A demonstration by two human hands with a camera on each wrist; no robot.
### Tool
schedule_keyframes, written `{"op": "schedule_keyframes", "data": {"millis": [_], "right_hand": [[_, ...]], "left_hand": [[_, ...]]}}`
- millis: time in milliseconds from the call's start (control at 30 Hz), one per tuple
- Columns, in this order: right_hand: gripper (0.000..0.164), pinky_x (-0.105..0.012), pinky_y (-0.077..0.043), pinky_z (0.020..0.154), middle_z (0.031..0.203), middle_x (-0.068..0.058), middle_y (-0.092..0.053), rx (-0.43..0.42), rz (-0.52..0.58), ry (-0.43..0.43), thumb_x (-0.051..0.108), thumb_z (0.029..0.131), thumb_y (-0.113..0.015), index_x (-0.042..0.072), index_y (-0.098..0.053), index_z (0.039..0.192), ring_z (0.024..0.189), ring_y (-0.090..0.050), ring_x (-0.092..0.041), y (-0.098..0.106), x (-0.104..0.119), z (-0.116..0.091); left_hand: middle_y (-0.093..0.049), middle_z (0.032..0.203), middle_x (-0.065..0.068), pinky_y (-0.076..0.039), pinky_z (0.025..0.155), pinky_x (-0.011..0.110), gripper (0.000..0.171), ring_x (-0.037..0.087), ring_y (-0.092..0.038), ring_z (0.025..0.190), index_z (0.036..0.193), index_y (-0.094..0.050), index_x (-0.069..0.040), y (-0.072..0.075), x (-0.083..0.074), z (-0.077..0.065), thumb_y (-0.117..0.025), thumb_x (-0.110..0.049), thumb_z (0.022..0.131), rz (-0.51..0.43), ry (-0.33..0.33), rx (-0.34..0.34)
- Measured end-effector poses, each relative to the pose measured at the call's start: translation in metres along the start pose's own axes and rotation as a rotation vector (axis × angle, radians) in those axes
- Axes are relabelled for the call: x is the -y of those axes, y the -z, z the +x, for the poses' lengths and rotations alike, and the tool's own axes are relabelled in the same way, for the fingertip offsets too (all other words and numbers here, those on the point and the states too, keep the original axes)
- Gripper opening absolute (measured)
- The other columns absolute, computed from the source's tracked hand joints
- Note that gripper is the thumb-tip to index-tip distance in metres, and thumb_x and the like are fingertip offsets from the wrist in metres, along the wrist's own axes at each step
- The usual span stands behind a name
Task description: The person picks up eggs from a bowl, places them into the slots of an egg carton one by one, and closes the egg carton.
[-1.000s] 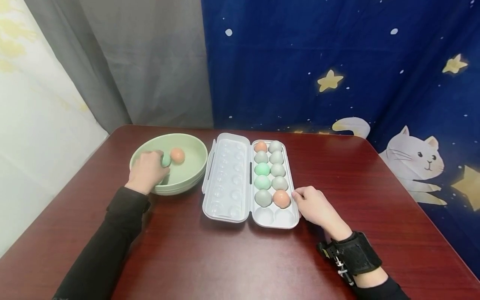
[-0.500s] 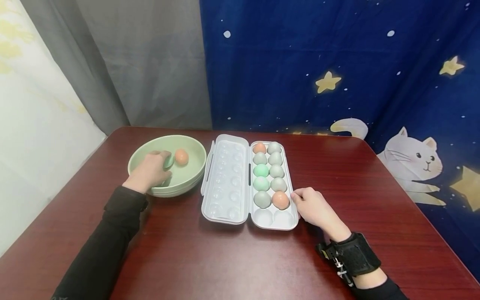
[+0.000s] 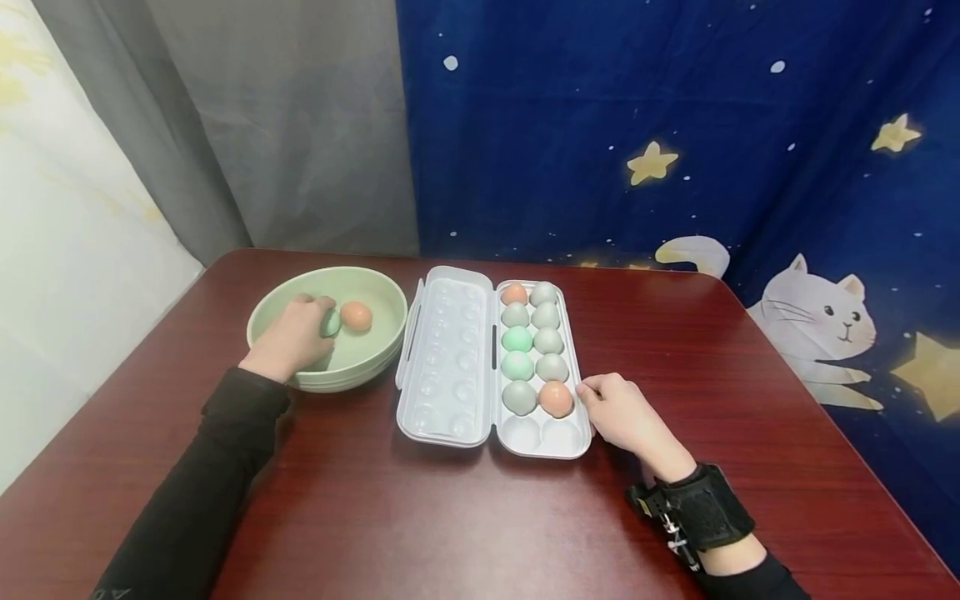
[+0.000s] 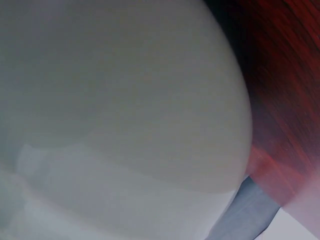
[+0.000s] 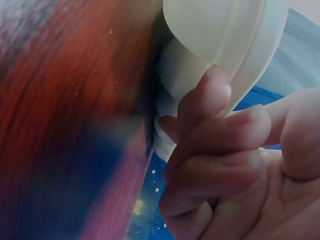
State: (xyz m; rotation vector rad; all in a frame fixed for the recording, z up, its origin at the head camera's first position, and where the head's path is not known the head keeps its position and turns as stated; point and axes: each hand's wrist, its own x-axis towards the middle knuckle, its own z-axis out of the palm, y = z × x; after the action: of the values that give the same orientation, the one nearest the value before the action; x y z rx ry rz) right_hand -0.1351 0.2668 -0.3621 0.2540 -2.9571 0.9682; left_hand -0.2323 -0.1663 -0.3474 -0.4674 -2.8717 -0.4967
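Observation:
In the head view, my left hand (image 3: 292, 335) reaches into the pale green bowl (image 3: 386, 346) and grips a green egg (image 3: 331, 322) between thumb and fingers. A brown egg (image 3: 356, 316) lies in the bowl just right of it. An egg carton (image 3: 525, 452) stands with its lid folded out flat to the left. Grey, green and brown eggs fill its cups except the two nearest ones. My right hand (image 3: 618, 410) pinches the carton's right edge near the front; in the right wrist view its fingers (image 5: 220, 135) curl at the white rim. The bowl's wall (image 4: 150, 100) fills most of the left wrist view.
The transparent-looking lid (image 3: 450, 367) lies between bowl and egg cups, close to the bowl's right side. Everything stands on a dark red wooden table (image 3: 450, 517). Behind it hang a grey curtain (image 3: 300, 125) and a blue star-patterned curtain (image 3: 540, 125).
Inside the bowl, the brown egg has shifted slightly right, and my left fingers have moved a little around the green egg. My right hand stays at the carton's edge; the head view drifts slightly.

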Motion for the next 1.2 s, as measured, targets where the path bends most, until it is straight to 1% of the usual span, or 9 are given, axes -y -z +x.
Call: {"op": "schedule_keyframes", "data": {"millis": [200, 400, 533, 767, 900, 1033, 1200], "right_hand": [[0.031, -0.033, -0.041, 0.053, 0.051, 0.001, -0.050, -0.002, 0.011, -0.006, 0.009, 0.099, -0.049, 0.007, -0.063, 0.072, 0.050, -0.050, -0.016, -0.0011, -0.0004, 0.0003], [0.032, -0.033, -0.040, 0.053, 0.050, 0.001, -0.050, 0.014, 0.020, -0.015, 0.009, 0.099, -0.049, 0.008, -0.061, 0.069, 0.049, -0.049, -0.016, -0.0038, -0.0004, -0.0006], [0.031, -0.033, -0.040, 0.053, 0.051, 0.000, -0.050, 0.016, 0.025, -0.016, 0.008, 0.099, -0.049, 0.007, -0.062, 0.070, 0.049, -0.049, -0.016, -0.0025, 0.0023, -0.0032], [0.028, -0.033, -0.040, 0.054, 0.052, 0.000, -0.050, 0.003, 0.013, -0.016, 0.008, 0.099, -0.049, 0.007, -0.064, 0.074, 0.050, -0.048, -0.016, 0.0007, 0.0021, -0.0017], [0.029, -0.033, -0.040, 0.054, 0.051, 0.001, -0.050, 0.012, 0.016, -0.014, 0.008, 0.098, -0.049, 0.007, -0.064, 0.073, 0.050, -0.049, -0.016, 0.0005, 0.0019, -0.0025], [0.030, -0.033, -0.040, 0.054, 0.052, 0.001, -0.050, 0.003, 0.009, 0.000, 0.007, 0.098, -0.049, 0.007, -0.063, 0.072, 0.050, -0.048, -0.016, 0.0014, 0.0024, -0.0018], [0.031, -0.033, -0.040, 0.053, 0.052, 0.001, -0.049, 0.002, 0.009, -0.003, 0.008, 0.099, -0.049, 0.007, -0.063, 0.071, 0.050, -0.048, -0.016, 0.0025, 0.0030, -0.0007]], "left_hand": [[-0.062, 0.100, 0.025, -0.044, 0.079, 0.050, 0.042, 0.036, -0.055, 0.090, 0.114, -0.061, 0.008, -0.0005, -0.0008, -0.0011, -0.066, 0.005, 0.072, -0.002, -0.007, -0.025], [-0.064, 0.096, 0.022, -0.045, 0.076, 0.049, 0.040, 0.035, -0.056, 0.086, 0.111, -0.063, 0.008, -0.0025, 0.0005, -0.0046, -0.066, 0.005, 0.071, -0.006, -0.007, -0.045], [-0.065, 0.093, 0.021, -0.045, 0.073, 0.048, 0.041, 0.035, -0.056, 0.083, 0.111, -0.063, 0.008, -0.0020, -0.0005, -0.0057, -0.066, 0.004, 0.071, 0.001, -0.008, -0.043], [-0.063, 0.088, 0.016, -0.042, 0.066, 0.045, 0.041, 0.031, -0.052, 0.076, 0.111, -0.064, 0.003, -0.0005, -0.0015, -0.0032, -0.066, 0.002, 0.070, 0.012, 0.012, -0.029], [-0.062, 0.083, 0.012, -0.041, 0.066, 0.044, 0.038, 0.030, -0.050, 0.074, 0.106, -0.066, 0.003, -0.0006, -0.0027, -0.0041, -0.065, 0.003, 0.068, 0.004, -0.002, -0.022], [-0.061, 0.081, 0.012, -0.042, 0.068, 0.045, 0.035, 0.031, -0.050, 0.076, 0.103, -0.066, 0.004, -0.0001, -0.0025, -0.0034, -0.065, 0.004, 0.068, -0.003, -0.021, -0.027], [-0.061, 0.081, 0.013, -0.041, 0.067, 0.045, 0.034, 0.032, -0.050, 0.075, 0.104, -0.064, 0.005, 0.0025, -0.0035, -0.0025, -0.065, 0.000, 0.070, 0.007, 0.001, -0.021]]}}
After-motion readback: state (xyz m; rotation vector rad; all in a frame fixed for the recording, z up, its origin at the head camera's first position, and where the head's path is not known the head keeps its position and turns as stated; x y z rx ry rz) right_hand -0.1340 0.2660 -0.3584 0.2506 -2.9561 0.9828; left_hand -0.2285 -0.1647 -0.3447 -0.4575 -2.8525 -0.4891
